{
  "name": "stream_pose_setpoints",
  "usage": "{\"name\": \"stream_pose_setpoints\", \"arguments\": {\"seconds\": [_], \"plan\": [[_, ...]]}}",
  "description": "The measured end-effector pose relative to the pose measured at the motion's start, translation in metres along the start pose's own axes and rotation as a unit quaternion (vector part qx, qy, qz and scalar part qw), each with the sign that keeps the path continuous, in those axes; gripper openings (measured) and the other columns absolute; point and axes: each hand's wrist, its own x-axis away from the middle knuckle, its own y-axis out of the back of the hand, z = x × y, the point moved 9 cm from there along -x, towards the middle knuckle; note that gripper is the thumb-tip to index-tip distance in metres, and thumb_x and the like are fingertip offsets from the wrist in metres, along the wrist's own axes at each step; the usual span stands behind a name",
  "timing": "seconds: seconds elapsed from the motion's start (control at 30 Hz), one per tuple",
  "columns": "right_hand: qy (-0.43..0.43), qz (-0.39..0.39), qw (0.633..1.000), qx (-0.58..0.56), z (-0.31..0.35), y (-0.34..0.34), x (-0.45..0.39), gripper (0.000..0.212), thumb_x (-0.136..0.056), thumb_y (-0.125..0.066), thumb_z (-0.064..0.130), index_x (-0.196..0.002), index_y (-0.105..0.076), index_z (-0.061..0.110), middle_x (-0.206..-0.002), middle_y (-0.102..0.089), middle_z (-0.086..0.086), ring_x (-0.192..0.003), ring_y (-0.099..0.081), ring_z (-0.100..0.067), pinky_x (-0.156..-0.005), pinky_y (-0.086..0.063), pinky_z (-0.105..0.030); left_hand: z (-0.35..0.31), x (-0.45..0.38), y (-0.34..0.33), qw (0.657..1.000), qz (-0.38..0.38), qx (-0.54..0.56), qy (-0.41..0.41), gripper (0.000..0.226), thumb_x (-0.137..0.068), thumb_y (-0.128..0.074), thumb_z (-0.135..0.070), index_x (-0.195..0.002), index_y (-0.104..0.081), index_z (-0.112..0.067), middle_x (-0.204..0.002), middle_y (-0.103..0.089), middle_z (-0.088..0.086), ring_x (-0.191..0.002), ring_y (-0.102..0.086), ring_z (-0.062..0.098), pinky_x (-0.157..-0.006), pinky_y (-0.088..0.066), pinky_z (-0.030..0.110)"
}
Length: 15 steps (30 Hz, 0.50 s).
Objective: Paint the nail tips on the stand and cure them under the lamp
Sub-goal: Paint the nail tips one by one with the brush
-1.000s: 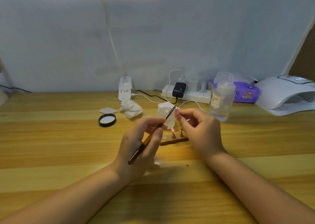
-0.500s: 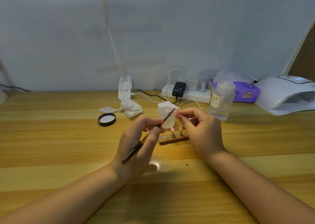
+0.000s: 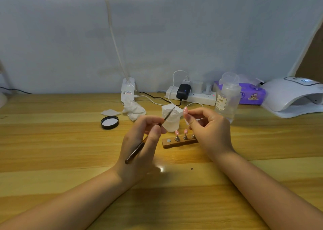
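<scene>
**Brush and nail tip held above the stand**

A pale wall backs a wooden surface (image 3: 52,142) lit from a bright panel overhead. The left hand (image 3: 139,147) grips a thin brush (image 3: 148,137) between thumb and curled fingers, its dark handle running down past the palm and its fine point aimed up and to the right, in front of a small clear cup (image 3: 172,119) that stands just beyond both hands. The right hand (image 3: 209,130) pinches a pink nail tip (image 3: 185,111) at its fingertips, raised above the surface and a short gap away from the brush point.

Between the hands, slightly nearer the right one, lies the wooden stand (image 3: 178,143). Two pink nail tips (image 3: 176,132) stand on metal pegs on it; a third peg is partly hidden behind the right hand, and a bare round metal disc sits at the stand's left end.

Beyond the left hand lie a black lid (image 3: 109,122), a flat white pad and a crumpled tissue (image 3: 133,109). Beyond the right hand stands a clear pump bottle (image 3: 227,100), with a power strip (image 3: 192,94) and a purple packet (image 3: 251,94) against the wall. Far to the right of the right hand sits the white curing lamp (image 3: 293,96), well apart from the stand.
</scene>
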Motion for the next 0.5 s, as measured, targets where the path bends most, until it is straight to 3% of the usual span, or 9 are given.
{"name": "stream_pose_setpoints", "arguments": {"seconds": [0.13,0.27,0.43,0.5], "plan": [[-0.03,-0.02,0.999,0.01,-0.001,0.011,-0.01,0.008,-0.088,-0.065,0.029,-0.085,-0.061,0.035,-0.077,-0.067,0.011,-0.069,-0.068,-0.009,-0.058,-0.057,-0.03,0.013,0.001,-0.003,0.998,-0.009,-0.001,0.07,0.015,-0.091,-0.046,-0.035,-0.102,-0.052,-0.028,-0.085,-0.062,-0.013,-0.081,-0.062,0.008,-0.071,-0.052,0.021],[-0.062,0.006,0.998,0.003,-0.001,0.016,-0.018,0.006,-0.087,-0.067,0.029,-0.083,-0.063,0.032,-0.073,-0.067,0.011,-0.064,-0.066,-0.002,-0.052,-0.05,-0.011,0.018,0.007,-0.012,0.993,0.027,0.0,0.111,0.017,-0.09,-0.043,-0.035,-0.104,-0.049,-0.029,-0.083,-0.06,-0.003,-0.08,-0.062,0.011,-0.076,-0.055,0.034],[-0.045,0.066,0.995,0.056,0.004,0.001,-0.005,0.007,-0.086,-0.066,0.03,-0.081,-0.066,0.025,-0.069,-0.066,0.009,-0.063,-0.064,-0.009,-0.059,-0.055,-0.029,0.031,0.007,-0.014,0.975,0.019,0.12,0.186,0.026,-0.081,-0.054,-0.032,-0.105,-0.054,-0.02,-0.089,-0.058,0.005,-0.078,-0.064,0.014,-0.079,-0.056,0.042],[-0.02,0.104,0.991,0.085,0.003,-0.008,0.008,0.006,-0.086,-0.066,0.03,-0.08,-0.067,0.027,-0.067,-0.064,0.011,-0.062,-0.06,-0.006,-0.057,-0.052,-0.029,0.034,0.006,-0.012,0.969,0.004,0.15,0.198,0.027,-0.08,-0.055,-0.03,-0.103,-0.054,-0.017,-0.087,-0.058,0.004,-0.076,-0.064,0.014,-0.079,-0.055,0.044]]}}
